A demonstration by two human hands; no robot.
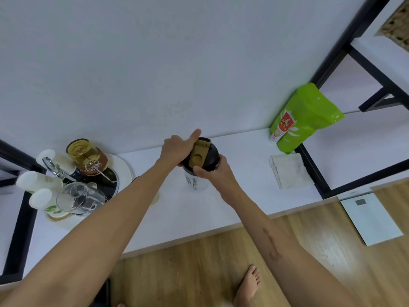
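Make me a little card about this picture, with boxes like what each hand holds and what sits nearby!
left hand: holds the black round lid with its gold flip cap
right hand: grips the white plastic shaker bottle just under the lid
bottle: upright on the white tabletop
to the right: folded white cloth; bright green plastic bag by the wall
to the left: amber glass jar on a round tray

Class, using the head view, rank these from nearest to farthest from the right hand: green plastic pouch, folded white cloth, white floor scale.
From the right hand:
1. folded white cloth, just right, on the counter.
2. green plastic pouch, against the wall behind.
3. white floor scale, on the floor, far right.
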